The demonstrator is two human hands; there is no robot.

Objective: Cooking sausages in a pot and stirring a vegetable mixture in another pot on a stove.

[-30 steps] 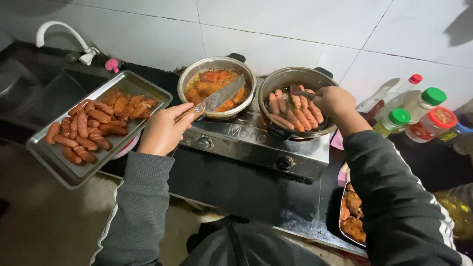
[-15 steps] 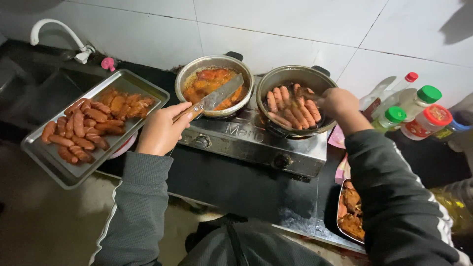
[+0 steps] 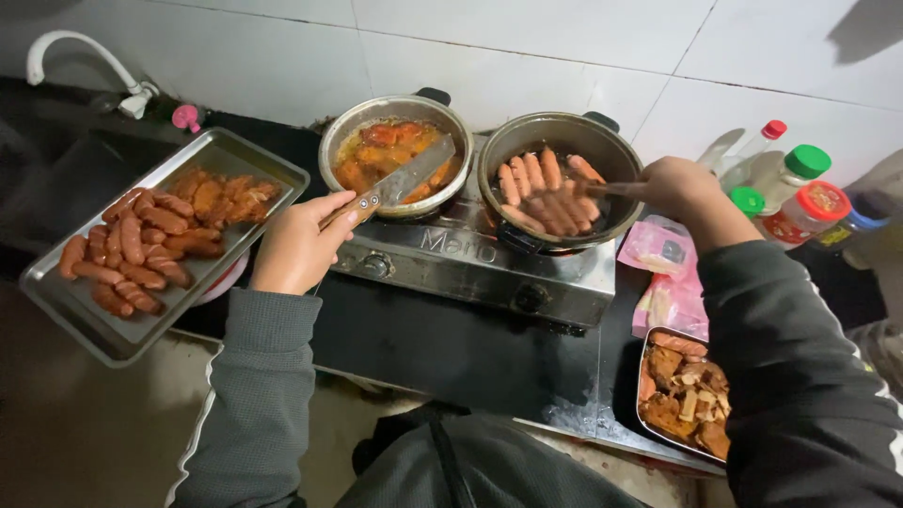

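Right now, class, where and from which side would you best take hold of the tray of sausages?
Grip the steel tray at its near corner rim, from the front. That corner overhangs the counter edge, and the raised lip there is bare of sausages.

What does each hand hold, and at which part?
Left hand grips a metal spatula by its wooden handle. Right hand holds a thin utensil by its end.

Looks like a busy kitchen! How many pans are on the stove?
2: the left pan under the left hand's spatula, the right pan of sausages by the right hand.
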